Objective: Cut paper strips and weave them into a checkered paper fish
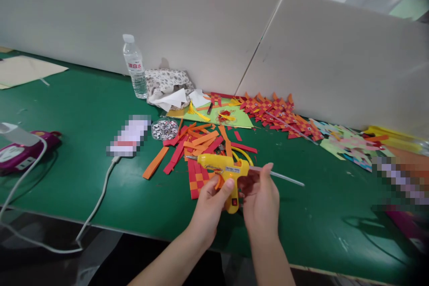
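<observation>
A yellow hot glue gun [214, 161] is held above the table, its metal nozzle pointing left. My left hand [212, 196] is closed around its handle and trigger area, with the thumb on the near side. A long clear glue stick [288, 178] sticks out from the back of the gun to the right. My right hand [263, 201] is closed at that rear end, thumb up against the stick; its other fingers are partly hidden. Below and behind the gun lie a red-and-orange woven paper piece [195, 187] and loose orange and red paper strips [176, 156].
Beyond the strips are a tub of googly eyes [165, 129], a pile of woven paper fish [275, 109] and pale paper pieces [348, 138]. A water bottle [134, 69] stands by the partition [201, 22]. A cabled phone [130, 136] and a purple power strip [43, 143] lie left.
</observation>
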Action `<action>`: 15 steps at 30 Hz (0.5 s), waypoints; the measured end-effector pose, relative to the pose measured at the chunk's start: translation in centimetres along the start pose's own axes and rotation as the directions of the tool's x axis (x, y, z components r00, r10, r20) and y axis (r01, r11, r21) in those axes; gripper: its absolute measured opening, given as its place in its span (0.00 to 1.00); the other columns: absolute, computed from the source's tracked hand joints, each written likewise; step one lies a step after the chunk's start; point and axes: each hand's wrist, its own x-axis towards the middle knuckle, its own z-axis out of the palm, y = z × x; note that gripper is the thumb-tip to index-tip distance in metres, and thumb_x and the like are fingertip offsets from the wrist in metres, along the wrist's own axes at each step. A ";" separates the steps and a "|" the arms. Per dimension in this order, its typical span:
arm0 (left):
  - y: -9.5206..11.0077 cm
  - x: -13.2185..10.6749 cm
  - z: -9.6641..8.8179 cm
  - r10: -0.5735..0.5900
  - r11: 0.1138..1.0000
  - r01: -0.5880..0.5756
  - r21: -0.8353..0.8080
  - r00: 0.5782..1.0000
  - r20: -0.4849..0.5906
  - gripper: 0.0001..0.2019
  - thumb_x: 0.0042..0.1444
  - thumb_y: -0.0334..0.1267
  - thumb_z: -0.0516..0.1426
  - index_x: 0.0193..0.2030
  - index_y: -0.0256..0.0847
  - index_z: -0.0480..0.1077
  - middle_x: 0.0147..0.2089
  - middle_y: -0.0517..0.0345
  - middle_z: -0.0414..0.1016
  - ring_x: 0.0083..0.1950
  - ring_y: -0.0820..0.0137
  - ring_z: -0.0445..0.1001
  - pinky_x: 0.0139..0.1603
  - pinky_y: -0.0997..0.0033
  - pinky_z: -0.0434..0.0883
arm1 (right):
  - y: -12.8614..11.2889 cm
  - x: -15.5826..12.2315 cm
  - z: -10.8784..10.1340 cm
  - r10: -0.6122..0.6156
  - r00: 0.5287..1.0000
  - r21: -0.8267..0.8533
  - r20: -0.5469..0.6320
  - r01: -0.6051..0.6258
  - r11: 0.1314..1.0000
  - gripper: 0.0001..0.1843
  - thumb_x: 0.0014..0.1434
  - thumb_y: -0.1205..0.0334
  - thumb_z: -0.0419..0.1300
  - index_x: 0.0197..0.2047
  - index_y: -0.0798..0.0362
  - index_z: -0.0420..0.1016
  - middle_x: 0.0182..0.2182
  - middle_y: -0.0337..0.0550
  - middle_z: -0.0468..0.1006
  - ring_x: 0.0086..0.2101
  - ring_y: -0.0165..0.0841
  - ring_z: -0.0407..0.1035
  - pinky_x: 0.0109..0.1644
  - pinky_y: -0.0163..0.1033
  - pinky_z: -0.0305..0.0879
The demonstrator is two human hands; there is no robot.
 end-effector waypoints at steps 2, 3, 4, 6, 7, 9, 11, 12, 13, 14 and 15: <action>0.1 0.1 0.0 0.014 0.999 -0.014 0.044 1.000 0.008 0.16 0.50 0.48 0.62 0.42 0.40 0.73 0.42 0.54 0.76 0.48 0.66 0.73 0.46 0.73 0.69 | -0.1 -1.0 0.0 0.016 0.995 -0.092 0.098 -0.006 0.996 0.23 0.53 0.41 0.59 0.39 0.54 0.71 0.31 0.44 0.79 0.28 0.34 0.74 0.29 0.38 0.70; 0.2 0.2 0.1 0.014 0.998 -0.015 0.068 1.000 0.019 0.16 0.51 0.48 0.61 0.43 0.40 0.73 0.43 0.54 0.76 0.49 0.65 0.72 0.47 0.71 0.69 | -0.2 -1.5 0.0 0.010 0.986 -0.144 0.168 0.015 0.989 0.23 0.51 0.45 0.62 0.44 0.53 0.70 0.37 0.46 0.80 0.34 0.37 0.75 0.34 0.39 0.71; 0.2 0.2 0.1 0.015 0.995 -0.019 0.094 0.999 0.041 0.17 0.53 0.48 0.60 0.44 0.40 0.73 0.44 0.53 0.75 0.50 0.64 0.72 0.49 0.69 0.69 | -0.2 -1.9 0.0 -0.004 0.975 -0.189 0.221 0.047 0.981 0.26 0.48 0.49 0.67 0.47 0.52 0.69 0.41 0.47 0.79 0.38 0.38 0.75 0.38 0.40 0.71; 0.2 0.3 0.1 0.040 0.982 -0.060 0.179 0.992 0.117 0.17 0.55 0.47 0.58 0.48 0.39 0.72 0.50 0.49 0.72 0.54 0.62 0.69 0.54 0.65 0.68 | -0.2 -2.4 0.0 -0.003 0.965 -0.248 0.261 0.070 0.966 0.29 0.46 0.55 0.69 0.51 0.51 0.67 0.45 0.47 0.78 0.43 0.39 0.73 0.43 0.40 0.71; 0.2 0.3 0.0 0.062 0.963 -0.102 0.248 0.984 0.165 0.18 0.57 0.45 0.56 0.51 0.39 0.70 0.54 0.48 0.69 0.58 0.60 0.67 0.56 0.63 0.66 | -0.2 -2.5 -0.1 -0.008 0.970 -0.250 0.243 0.070 0.966 0.29 0.47 0.56 0.69 0.51 0.51 0.68 0.44 0.47 0.78 0.44 0.39 0.73 0.43 0.41 0.71; 0.3 -0.1 -0.2 0.099 0.878 -0.208 0.431 0.960 0.261 0.21 0.59 0.43 0.53 0.58 0.41 0.65 0.61 0.46 0.61 0.64 0.60 0.59 0.61 0.60 0.62 | 0.0 -2.3 -0.2 -0.019 0.982 -0.218 0.187 0.060 0.974 0.25 0.49 0.54 0.67 0.50 0.52 0.69 0.43 0.48 0.78 0.42 0.39 0.74 0.42 0.40 0.71; 0.6 -0.8 -0.7 0.117 0.715 -0.314 0.625 0.935 0.335 0.27 0.61 0.41 0.51 0.66 0.44 0.53 0.64 0.47 0.55 0.68 0.61 0.52 0.64 0.58 0.59 | 0.1 -1.8 -0.5 -0.036 0.989 -0.189 0.145 0.063 0.980 0.23 0.51 0.53 0.65 0.49 0.52 0.70 0.43 0.47 0.78 0.40 0.38 0.74 0.40 0.39 0.71; 1.0 -1.3 -1.1 0.133 0.617 -0.361 0.700 0.924 0.359 0.30 0.61 0.41 0.51 0.68 0.44 0.47 0.64 0.46 0.55 0.67 0.62 0.53 0.64 0.58 0.60 | 0.0 -1.5 -0.7 -0.043 0.990 -0.187 0.131 0.068 0.980 0.23 0.51 0.52 0.65 0.48 0.51 0.70 0.42 0.47 0.78 0.39 0.36 0.74 0.38 0.38 0.71; 1.4 -1.8 -1.6 0.141 0.516 -0.394 0.760 0.915 0.378 0.31 0.61 0.41 0.51 0.69 0.43 0.45 0.64 0.46 0.56 0.66 0.62 0.55 0.63 0.58 0.61 | -0.1 -1.2 -0.8 -0.050 0.992 -0.194 0.119 0.073 0.978 0.22 0.51 0.51 0.65 0.47 0.51 0.71 0.41 0.46 0.78 0.37 0.35 0.74 0.35 0.36 0.71; 2.0 -2.3 -2.2 0.142 0.409 -0.425 0.807 0.904 0.404 0.30 0.61 0.40 0.51 0.68 0.43 0.47 0.62 0.46 0.59 0.64 0.63 0.59 0.62 0.59 0.63 | -0.2 -0.9 -1.0 -0.053 0.992 -0.206 0.110 0.075 0.976 0.21 0.51 0.51 0.65 0.46 0.51 0.72 0.40 0.45 0.78 0.34 0.33 0.73 0.32 0.34 0.70; 2.8 -2.6 -2.9 0.159 0.307 -0.455 0.836 0.891 0.426 0.26 0.60 0.40 0.52 0.66 0.44 0.54 0.59 0.47 0.63 0.61 0.63 0.63 0.61 0.59 0.65 | -0.4 -0.6 -1.1 -0.049 0.993 -0.220 0.103 0.071 0.973 0.21 0.50 0.50 0.65 0.45 0.51 0.72 0.38 0.43 0.78 0.31 0.31 0.72 0.29 0.32 0.69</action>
